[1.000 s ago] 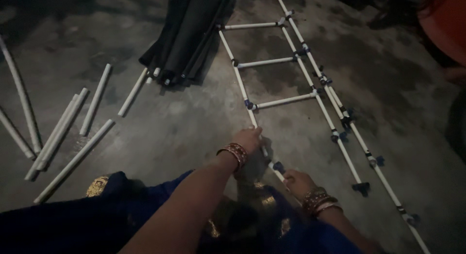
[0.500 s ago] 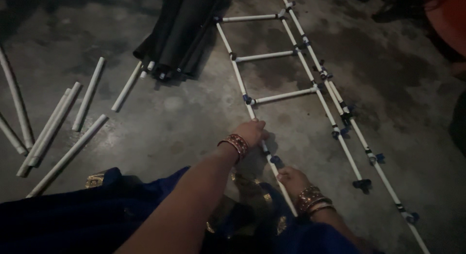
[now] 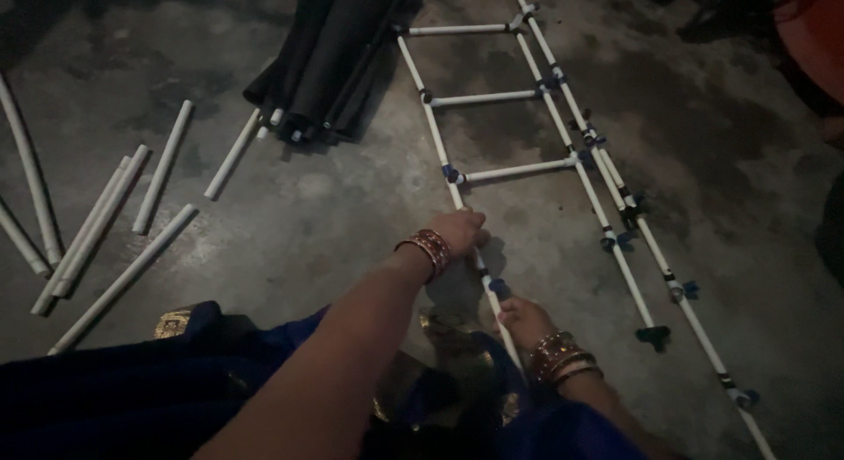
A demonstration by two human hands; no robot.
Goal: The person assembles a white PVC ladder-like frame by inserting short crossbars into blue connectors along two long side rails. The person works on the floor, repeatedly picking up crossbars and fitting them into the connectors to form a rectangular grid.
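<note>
A: What differs in the head view?

B: Little; the left hand (image 3: 459,231) stays clenched around the white pipe rail (image 3: 457,196) of the ladder-like frame (image 3: 563,152) on the concrete floor (image 3: 290,222); the right hand (image 3: 525,321) still grips that rail nearer the body.

A: Anything obscured?

B: The frame's far end is cut off; the dark folded fabric (image 3: 330,55) is too dim to identify; loose pipes (image 3: 114,222) lie left.

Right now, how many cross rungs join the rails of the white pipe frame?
3 show. The top rung lies beside the black folded bundle, the middle rung below it, and the lowest rung just above the left hand. More may lie beyond the frame's top edge.
</note>
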